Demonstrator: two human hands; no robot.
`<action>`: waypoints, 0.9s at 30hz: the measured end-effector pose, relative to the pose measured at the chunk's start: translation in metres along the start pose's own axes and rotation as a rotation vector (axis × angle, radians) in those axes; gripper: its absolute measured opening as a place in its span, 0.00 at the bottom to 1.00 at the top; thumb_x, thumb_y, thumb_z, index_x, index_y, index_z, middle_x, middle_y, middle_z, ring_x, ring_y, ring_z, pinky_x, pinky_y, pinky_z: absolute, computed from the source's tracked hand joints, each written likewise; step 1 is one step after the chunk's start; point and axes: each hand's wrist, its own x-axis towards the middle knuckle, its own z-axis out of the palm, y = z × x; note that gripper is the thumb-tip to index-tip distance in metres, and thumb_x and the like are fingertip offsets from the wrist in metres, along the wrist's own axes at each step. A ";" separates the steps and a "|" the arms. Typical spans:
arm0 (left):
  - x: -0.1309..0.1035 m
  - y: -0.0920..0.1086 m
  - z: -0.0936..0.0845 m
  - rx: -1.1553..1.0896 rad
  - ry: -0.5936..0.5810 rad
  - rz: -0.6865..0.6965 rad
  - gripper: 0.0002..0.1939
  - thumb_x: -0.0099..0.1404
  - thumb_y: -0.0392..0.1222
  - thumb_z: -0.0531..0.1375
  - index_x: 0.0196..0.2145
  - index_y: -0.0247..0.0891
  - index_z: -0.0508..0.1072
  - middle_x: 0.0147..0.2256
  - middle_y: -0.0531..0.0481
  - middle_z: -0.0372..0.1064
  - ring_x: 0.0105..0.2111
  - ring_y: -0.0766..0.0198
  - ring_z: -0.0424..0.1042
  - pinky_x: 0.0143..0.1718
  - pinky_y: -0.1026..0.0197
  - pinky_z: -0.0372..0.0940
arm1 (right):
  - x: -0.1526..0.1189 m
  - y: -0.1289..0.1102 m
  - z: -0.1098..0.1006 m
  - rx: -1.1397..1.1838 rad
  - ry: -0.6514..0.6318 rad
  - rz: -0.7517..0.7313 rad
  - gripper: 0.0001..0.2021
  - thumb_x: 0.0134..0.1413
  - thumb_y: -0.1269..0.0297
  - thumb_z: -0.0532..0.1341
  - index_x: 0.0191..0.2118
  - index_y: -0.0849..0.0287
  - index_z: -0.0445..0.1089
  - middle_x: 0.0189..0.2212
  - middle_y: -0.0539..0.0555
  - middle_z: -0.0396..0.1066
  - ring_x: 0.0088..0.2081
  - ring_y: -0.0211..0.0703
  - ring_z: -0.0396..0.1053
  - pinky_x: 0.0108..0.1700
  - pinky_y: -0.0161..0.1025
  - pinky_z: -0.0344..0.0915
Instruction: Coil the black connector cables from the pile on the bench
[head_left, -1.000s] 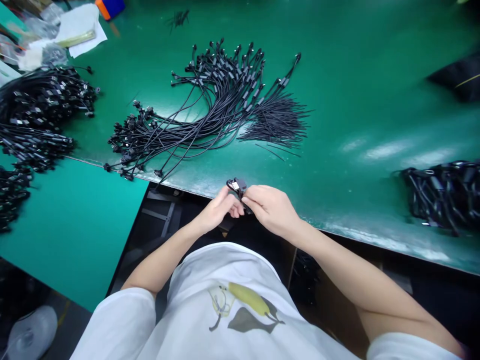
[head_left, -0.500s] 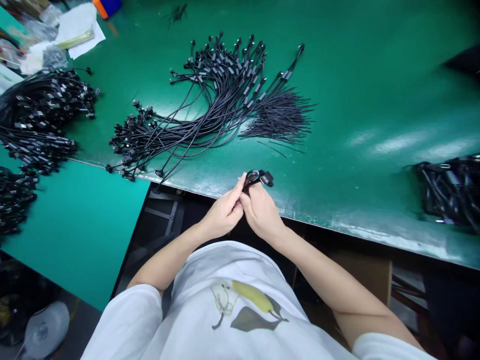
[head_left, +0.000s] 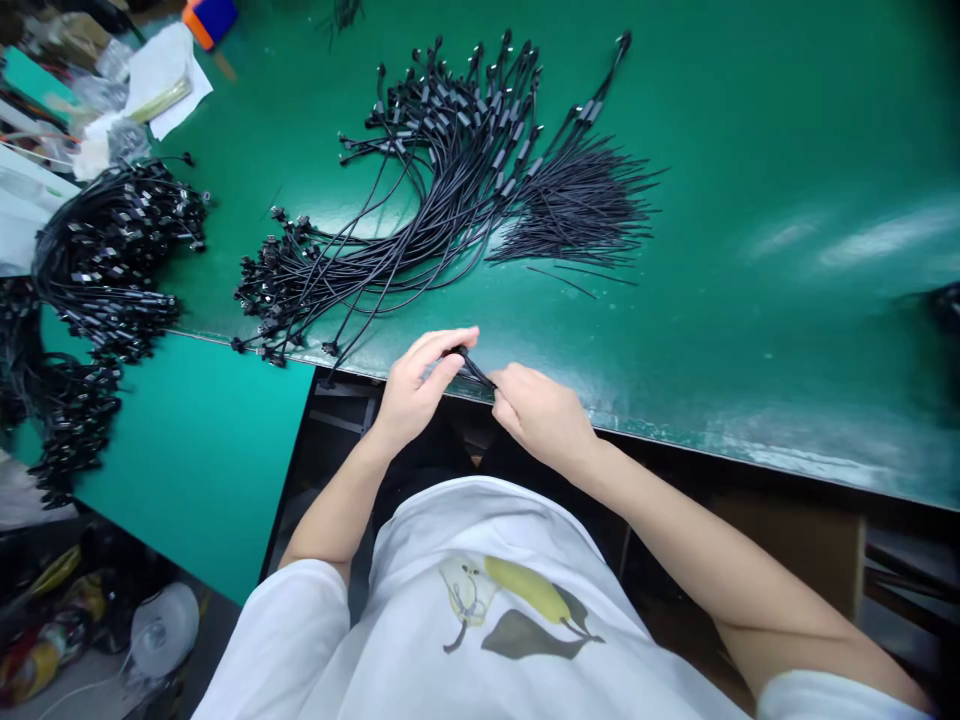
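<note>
At the front edge of the counter [head_left: 720,340], the black cable [head_left: 475,371] slants rightward and toward the body from the left hand [head_left: 415,390], fingers half-extended and loosely round one end, to the right hand [head_left: 544,412], curled over the other.

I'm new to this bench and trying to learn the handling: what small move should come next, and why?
Probably firm up the left hand on the black cable: its thumb and fingers look only loosely set around one end, while the right hand is curled closed on the other, so a steadier left hold might prevent slipping.
</note>
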 end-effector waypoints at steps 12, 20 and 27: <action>0.006 -0.005 0.021 0.549 0.327 0.273 0.16 0.69 0.51 0.57 0.29 0.38 0.69 0.27 0.52 0.67 0.29 0.66 0.64 0.36 0.61 0.62 | -0.003 0.005 -0.004 -0.292 0.094 -0.127 0.17 0.68 0.59 0.52 0.56 0.53 0.69 0.28 0.52 0.68 0.29 0.37 0.59 0.28 0.36 0.47; 0.003 -0.034 0.002 0.434 0.133 0.087 0.13 0.73 0.47 0.50 0.43 0.37 0.70 0.48 0.41 0.70 0.49 0.60 0.69 0.51 0.57 0.63 | -0.021 0.040 -0.016 -0.343 0.013 0.099 0.16 0.69 0.61 0.50 0.50 0.55 0.73 0.29 0.53 0.69 0.32 0.39 0.63 0.29 0.36 0.49; -0.014 -0.072 -0.105 1.016 0.225 -0.093 0.15 0.66 0.44 0.56 0.49 0.36 0.69 0.52 0.35 0.67 0.57 0.42 0.63 0.58 0.39 0.55 | -0.076 0.127 -0.083 -0.461 0.090 0.663 0.19 0.68 0.60 0.47 0.51 0.60 0.72 0.43 0.62 0.68 0.42 0.48 0.64 0.39 0.40 0.60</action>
